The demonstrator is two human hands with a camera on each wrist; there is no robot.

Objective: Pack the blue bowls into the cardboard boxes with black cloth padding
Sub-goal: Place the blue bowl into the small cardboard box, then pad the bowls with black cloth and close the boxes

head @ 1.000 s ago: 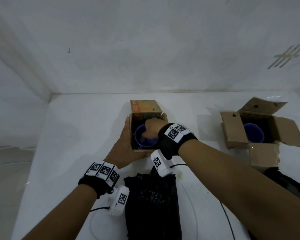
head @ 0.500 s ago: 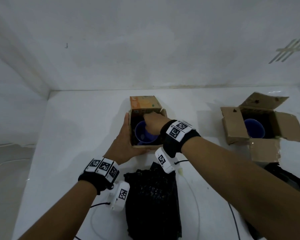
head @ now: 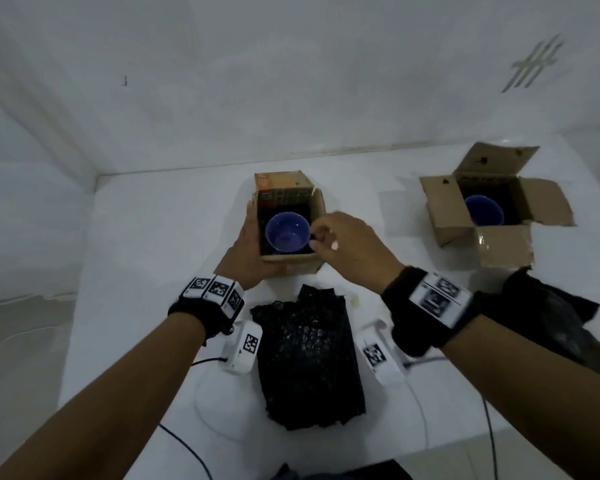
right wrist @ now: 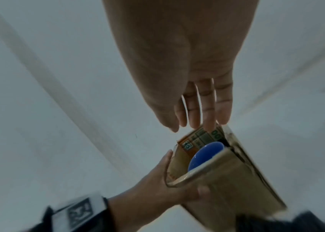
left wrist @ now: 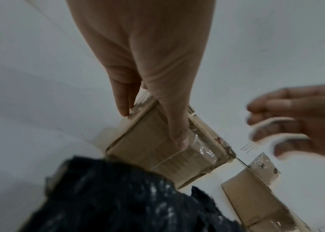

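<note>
A blue bowl (head: 287, 232) sits upright inside the small cardboard box (head: 291, 263) at the table's middle, with dark cloth around it. My left hand (head: 252, 244) grips the box's near-left corner, fingers along the left wall and thumb on the front face (left wrist: 179, 139). My right hand (head: 326, 233) hovers just right of the box rim, fingers relaxed and holding nothing. The right wrist view shows its fingers (right wrist: 207, 109) above the box (right wrist: 227, 177) and bowl (right wrist: 205, 153). A second blue bowl (head: 484, 210) lies in the open box (head: 447, 216) at the right.
A folded black cloth (head: 309, 358) lies on the white table in front of the middle box. Another black cloth (head: 551, 317) is bunched near the right box. White walls enclose the back and left. Thin cables (head: 421, 410) trail near the front edge.
My right hand has come out of the middle box and moved right, leaving the bowl uncovered inside. The left hand stays on the box.
</note>
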